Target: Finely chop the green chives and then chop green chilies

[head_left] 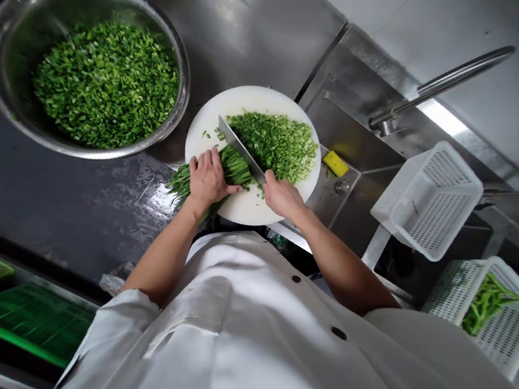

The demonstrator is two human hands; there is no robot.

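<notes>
A round white cutting board (247,213) lies in front of me. My right hand (282,196) is closed round the handle of a cleaver (238,146), whose blade stands on edge across the board. Left of the blade, my left hand (208,180) presses down on a bundle of long green chives (233,165), fingers curled over it and thumb pointing toward the blade. The uncut leaves stick out past the board's left side. To the right of the blade spreads a heap of chopped chives (275,142). A few loose bits lie by the blade's far tip.
A large steel bowl (183,68) of chopped greens stands at the upper left. Right of the board are a sink with a yellow sponge (335,164) and a faucet (440,84). White baskets (439,197) sit farther right, one holding green peppers (489,303). Green crates (26,320) are at left.
</notes>
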